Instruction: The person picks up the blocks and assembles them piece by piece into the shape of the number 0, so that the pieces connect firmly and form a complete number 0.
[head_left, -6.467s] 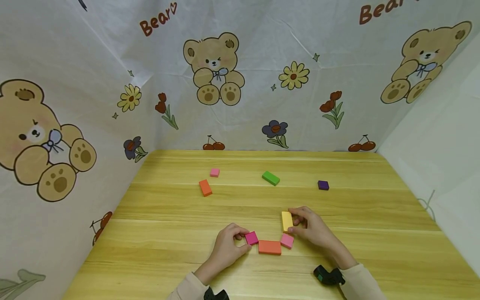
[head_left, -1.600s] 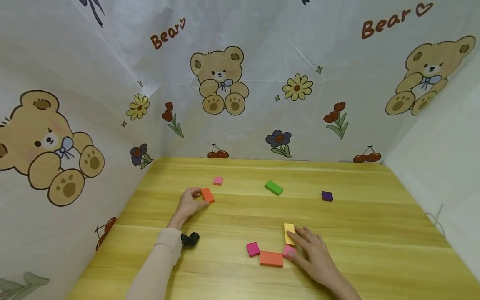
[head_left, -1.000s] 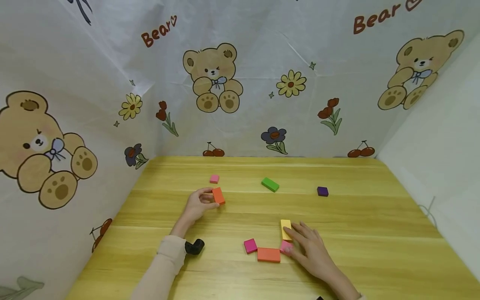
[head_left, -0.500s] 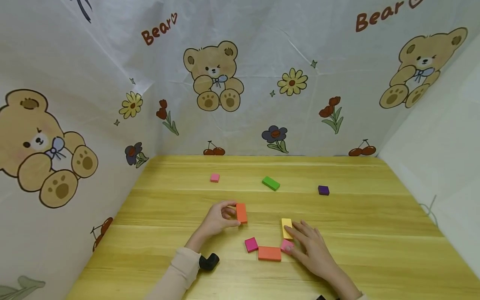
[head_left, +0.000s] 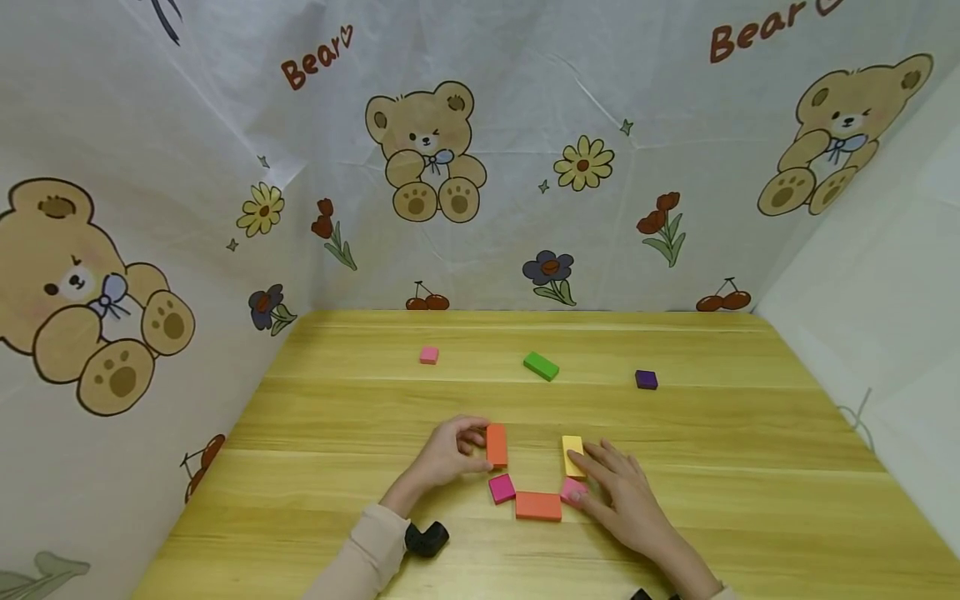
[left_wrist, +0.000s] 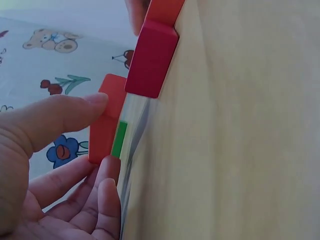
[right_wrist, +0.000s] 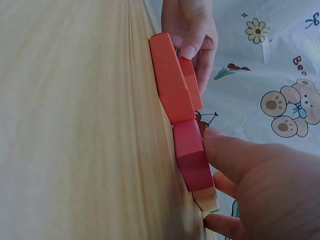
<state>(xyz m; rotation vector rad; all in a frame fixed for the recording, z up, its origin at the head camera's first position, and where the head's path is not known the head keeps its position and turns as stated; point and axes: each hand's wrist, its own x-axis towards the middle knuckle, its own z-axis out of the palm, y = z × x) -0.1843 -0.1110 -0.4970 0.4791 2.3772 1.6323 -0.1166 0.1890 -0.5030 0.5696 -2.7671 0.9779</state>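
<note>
Left hand (head_left: 450, 450) pinches the orange block (head_left: 497, 444) just above the magenta block (head_left: 502, 488) on the table (head_left: 337, 467), right hand (head_left: 618, 496) lies flat holding the yellow block (head_left: 572, 454), so I'd slide it down slowly, square.

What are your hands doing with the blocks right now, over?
Left hand grips orange block above magenta block. Right hand rests flat on yellow block and pink block. Nothing in the way.

Matt smooth orange block (head_left: 497, 445), varnished wood-grain table (head_left: 750, 433), creased printed cloth backdrop (head_left: 525, 125)
</note>
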